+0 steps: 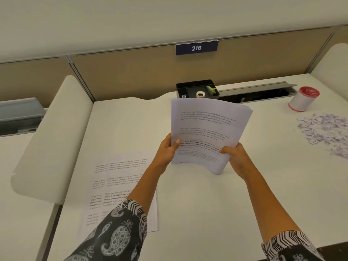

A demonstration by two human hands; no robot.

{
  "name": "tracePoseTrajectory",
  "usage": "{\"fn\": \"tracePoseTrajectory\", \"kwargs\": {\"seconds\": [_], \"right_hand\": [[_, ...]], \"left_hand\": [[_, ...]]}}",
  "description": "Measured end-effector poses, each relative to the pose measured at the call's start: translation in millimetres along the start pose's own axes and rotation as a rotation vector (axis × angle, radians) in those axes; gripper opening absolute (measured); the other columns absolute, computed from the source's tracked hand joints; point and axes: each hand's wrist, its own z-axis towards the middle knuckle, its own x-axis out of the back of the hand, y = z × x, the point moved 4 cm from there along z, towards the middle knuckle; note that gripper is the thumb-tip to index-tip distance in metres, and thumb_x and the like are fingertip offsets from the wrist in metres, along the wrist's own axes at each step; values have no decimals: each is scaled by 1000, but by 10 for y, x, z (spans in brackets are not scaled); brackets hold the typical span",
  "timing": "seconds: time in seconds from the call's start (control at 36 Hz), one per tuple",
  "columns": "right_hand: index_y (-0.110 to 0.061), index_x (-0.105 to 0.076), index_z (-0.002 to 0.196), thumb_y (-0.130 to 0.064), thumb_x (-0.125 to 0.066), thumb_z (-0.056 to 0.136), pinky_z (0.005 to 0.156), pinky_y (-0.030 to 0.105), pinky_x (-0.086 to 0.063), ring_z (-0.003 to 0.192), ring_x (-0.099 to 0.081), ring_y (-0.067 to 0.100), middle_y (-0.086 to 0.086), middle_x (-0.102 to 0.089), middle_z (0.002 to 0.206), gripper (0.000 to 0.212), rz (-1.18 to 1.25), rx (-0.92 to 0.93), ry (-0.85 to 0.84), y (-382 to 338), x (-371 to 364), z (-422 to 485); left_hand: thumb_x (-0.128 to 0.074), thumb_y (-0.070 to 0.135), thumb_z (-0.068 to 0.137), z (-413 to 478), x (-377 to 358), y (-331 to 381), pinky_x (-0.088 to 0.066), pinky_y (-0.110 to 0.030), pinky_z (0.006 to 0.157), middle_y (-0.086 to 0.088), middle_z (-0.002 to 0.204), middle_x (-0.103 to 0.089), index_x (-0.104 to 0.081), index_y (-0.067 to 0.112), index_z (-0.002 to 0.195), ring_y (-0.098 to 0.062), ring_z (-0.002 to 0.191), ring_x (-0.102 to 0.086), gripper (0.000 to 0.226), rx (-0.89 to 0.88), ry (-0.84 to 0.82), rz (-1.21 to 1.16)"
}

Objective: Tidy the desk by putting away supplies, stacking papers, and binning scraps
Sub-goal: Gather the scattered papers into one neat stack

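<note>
A stack of printed papers [207, 127] stands on its lower edge on the white desk [197, 204], bowed slightly. My left hand [168, 147] grips its left side with the thumb on the front page. My right hand [234, 153] grips the right side the same way. Two more printed sheets [120, 185] lie flat on the desk at the near left, partly under my left sleeve. A heap of shredded paper scraps [325, 132] is spread at the far right.
A black desk organiser [197, 89] with a tape roll [200, 94] and a green item sits at the back. A white canister with a red lid [304, 98] stands back right. A beige partition with a "216" sign [196, 47] borders the desk.
</note>
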Motion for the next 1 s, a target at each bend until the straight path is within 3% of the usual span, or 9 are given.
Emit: {"fn": "tracePoseTrajectory", "kwargs": {"seconds": [0.17,0.36,0.5,0.69,0.83,1.0], "right_hand": [[-13,-62,118,-1,-61,87,91,44,-52,103,-66,25,5,-70,112,33,-36,68,64,-34,-17,6],[-11,-60,123,0,-62,87,86,42,-55,101,-68,25,5,-70,113,38,-48,105,42,-147,-213,17],[-12,-61,123,-1,-62,88,82,38,-57,99,-69,23,4,-71,112,37,-58,106,5,-221,-545,50],[-14,-56,119,-5,-60,90,84,36,-56,98,-67,18,1,-70,110,30,-146,117,-41,-205,-1051,87],[-21,-55,121,-12,-64,89,83,33,-52,102,-61,17,-1,-63,112,34,-207,64,9,-22,-1303,90],[-20,-58,116,-15,-68,86,79,33,-50,102,-61,19,3,-63,112,32,-255,-84,29,372,-1539,-17]], "left_hand": [[-46,18,102,34,-7,25,-55,-41,90,-3,118,-68,-57,16,128,-20,105,-67,28,-1,76,-71],[-51,14,100,-9,226,32,-58,-30,77,-5,112,-71,-59,10,127,-18,96,-70,29,10,131,-128],[-53,12,99,-88,542,85,-58,-28,76,-2,109,-72,-63,15,122,-18,95,-70,26,8,204,-153],[-54,13,98,-262,1151,131,-56,-19,64,4,100,-72,-64,17,117,-7,82,-71,22,14,425,-175],[-55,15,97,-394,1673,90,-58,-35,78,1,100,-72,-66,16,114,-15,87,-70,20,52,597,-261],[-56,13,97,-568,2171,29,-54,-43,91,-1,101,-70,-66,16,106,-22,97,-66,13,36,714,-394]]}}
